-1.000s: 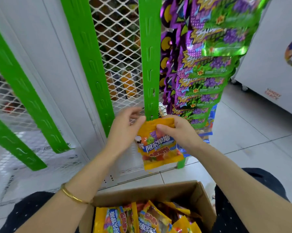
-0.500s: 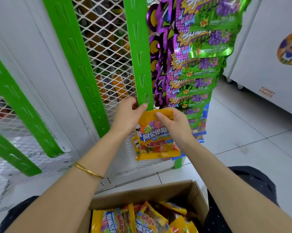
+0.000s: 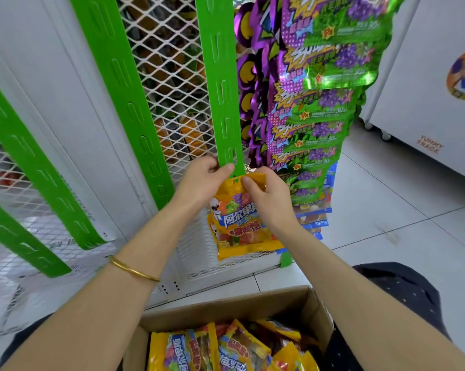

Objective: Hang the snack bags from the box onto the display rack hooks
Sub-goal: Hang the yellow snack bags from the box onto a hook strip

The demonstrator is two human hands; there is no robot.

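A yellow snack bag (image 3: 236,231) hangs at the bottom end of a green hanging strip (image 3: 220,84) on the white mesh rack. My left hand (image 3: 201,180) pinches the strip's lower end just above the bag. My right hand (image 3: 266,199) pinches the bag's top edge against the strip, covering the bag's upper right part. The cardboard box (image 3: 306,303) sits low in the view with several more yellow snack bags (image 3: 226,349) inside.
More green strips (image 3: 124,95) hang bare to the left on the mesh panel (image 3: 167,62). Purple-and-green snack bags (image 3: 319,108) fill the strip to the right. A white freezer cabinet (image 3: 427,89) stands at far right on the tiled floor (image 3: 386,223).
Both hands raised the yellow bag from below the strip's end up to it. The left hand moved from the bag's corner onto the strip. The camera view shifted closer.
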